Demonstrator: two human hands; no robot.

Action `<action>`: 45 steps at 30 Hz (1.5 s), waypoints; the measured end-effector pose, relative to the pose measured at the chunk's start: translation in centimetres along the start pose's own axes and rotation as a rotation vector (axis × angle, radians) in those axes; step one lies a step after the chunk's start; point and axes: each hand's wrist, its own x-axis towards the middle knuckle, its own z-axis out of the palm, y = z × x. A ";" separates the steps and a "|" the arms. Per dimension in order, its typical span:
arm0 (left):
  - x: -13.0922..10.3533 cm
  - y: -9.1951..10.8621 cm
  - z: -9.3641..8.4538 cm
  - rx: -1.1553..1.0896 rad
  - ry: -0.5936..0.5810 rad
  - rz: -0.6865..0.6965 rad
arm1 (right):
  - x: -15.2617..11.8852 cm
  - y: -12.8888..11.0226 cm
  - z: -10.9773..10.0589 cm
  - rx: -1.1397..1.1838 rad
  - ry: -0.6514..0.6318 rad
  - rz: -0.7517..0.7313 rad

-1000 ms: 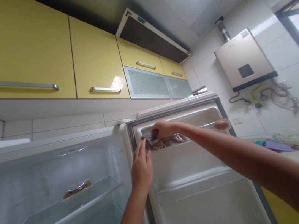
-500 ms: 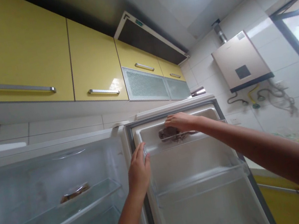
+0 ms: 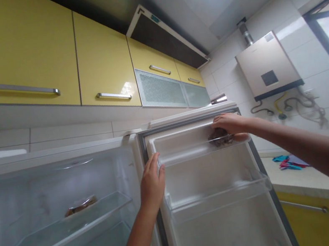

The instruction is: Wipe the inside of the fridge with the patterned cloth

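Note:
My right hand [image 3: 227,123] is closed on a dark brown plastic-wrapped packet [image 3: 219,137] in the top door shelf [image 3: 185,153] of an open fridge. What lies inside the packet I cannot make out. The fingers partly cover it, near the shelf's right end. At the left end of that same clear shelf, my left hand [image 3: 152,182] grips the corner, with the fingers and thumb on the plastic edge. A second clear door shelf [image 3: 217,203] sits lower on the fridge door [image 3: 222,235].
Inside the fridge at left, a small wrapped food package [image 3: 80,206] lies on a glass shelf [image 3: 44,237]. Yellow wall cabinets [image 3: 102,57] and a range hood [image 3: 164,34] hang above. A water heater [image 3: 267,66] is on the wall. Colourful cloths [image 3: 290,162] lie on the right counter [image 3: 308,182].
My right hand has moved right along the top door shelf, and the dark packet has moved with it. My left hand stays at the shelf's left end.

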 end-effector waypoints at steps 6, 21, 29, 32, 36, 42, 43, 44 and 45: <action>-0.2 -0.1 0.4 -0.035 0.020 -0.007 | 0.8 -0.8 0.0 -0.049 -0.001 0.049; -0.3 0.3 0.4 0.007 0.015 -0.007 | 12.2 -13.2 -2.0 0.024 0.077 -0.111; -0.6 0.5 0.1 0.028 -0.012 -0.060 | 13.6 -15.4 -1.9 0.126 0.189 0.046; -0.7 0.5 0.4 0.004 -0.020 -0.077 | 12.9 -15.2 -1.5 0.202 0.303 0.171; -1.0 0.5 0.8 -0.133 0.058 -0.074 | 12.7 -16.6 -2.0 0.329 0.509 0.279; -3.1 0.8 -1.4 -0.334 0.221 -0.221 | 11.8 -23.7 -5.0 0.836 1.231 0.141; -3.9 0.4 -2.2 -0.380 0.243 -0.269 | 11.2 -25.4 -5.3 0.917 1.279 0.152; -5.0 -0.2 -3.1 -0.434 0.257 -0.319 | 10.6 -27.4 -5.2 1.010 1.281 0.151; -6.4 -1.0 -4.1 -0.488 0.271 -0.369 | 9.9 -29.5 -4.9 1.123 1.245 0.156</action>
